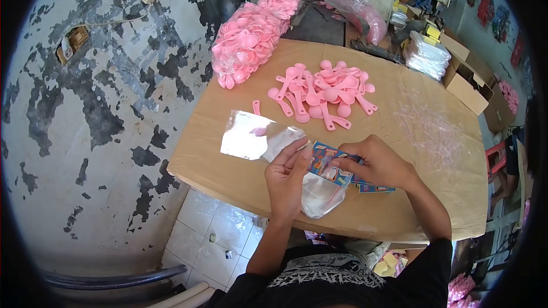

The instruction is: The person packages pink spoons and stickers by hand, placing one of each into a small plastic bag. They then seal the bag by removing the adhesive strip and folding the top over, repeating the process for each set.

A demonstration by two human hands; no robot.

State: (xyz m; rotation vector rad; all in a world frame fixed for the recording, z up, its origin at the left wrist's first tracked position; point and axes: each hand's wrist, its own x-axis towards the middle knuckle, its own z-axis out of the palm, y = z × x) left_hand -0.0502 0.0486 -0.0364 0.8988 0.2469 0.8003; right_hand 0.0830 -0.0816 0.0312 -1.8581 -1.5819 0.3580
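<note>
My right hand [382, 162] pinches a blue printed card [323, 154] between thumb and fingers, right beside my left hand [287, 179]. The left fingers are closed on a clear plastic bag [283, 138] at the card's edge. More clear bags [322, 198] lie below the card, near the table's front edge. Further printed cards [374, 188] show under my right wrist, partly hidden. Beyond both hands is a loose pile of pink plastic scoops [319, 91]. A shiny clear sheet of plastic [245, 137] lies left of my left hand, with one scoop handle [256, 106] behind it.
Big clear bags full of pink scoops [248, 40] stand at the back left against the peeling wall [114, 108]. Thin plastic strips [431, 128] are scattered on the brown-covered table [217, 182] at right. A stack of packed bags [427, 55] and an open carton [468, 85] sit back right.
</note>
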